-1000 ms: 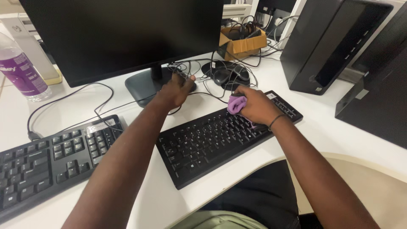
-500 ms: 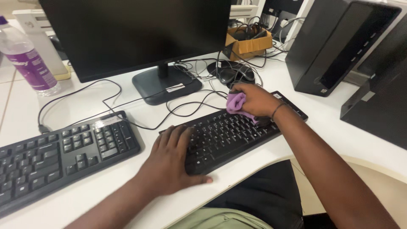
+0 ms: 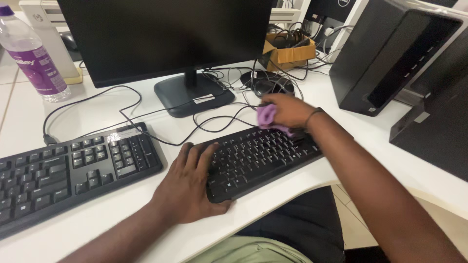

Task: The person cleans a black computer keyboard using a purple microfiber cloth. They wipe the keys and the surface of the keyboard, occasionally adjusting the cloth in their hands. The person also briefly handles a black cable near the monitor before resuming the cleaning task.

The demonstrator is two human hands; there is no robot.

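Note:
My left hand (image 3: 187,181) lies flat on the left end of a black keyboard (image 3: 258,156), holding it down on the white desk (image 3: 97,117). My right hand (image 3: 288,111) is closed around a small purple cloth (image 3: 266,115) and presses it on the keyboard's far right part. The cloth sticks out to the left of my fingers. My right wrist wears a thin dark band.
A second black keyboard (image 3: 68,170) lies to the left. A dark monitor (image 3: 165,39) stands behind on its base (image 3: 192,95), with loose cables around it. A black mouse (image 3: 268,85), a cardboard box (image 3: 290,51), computer towers (image 3: 390,53) and a purple-labelled bottle (image 3: 31,56) stand farther back.
My left hand came back from the monitor base and settled on the keyboard's left end. My right hand has slid the cloth slightly along the keys, now blurred with motion.

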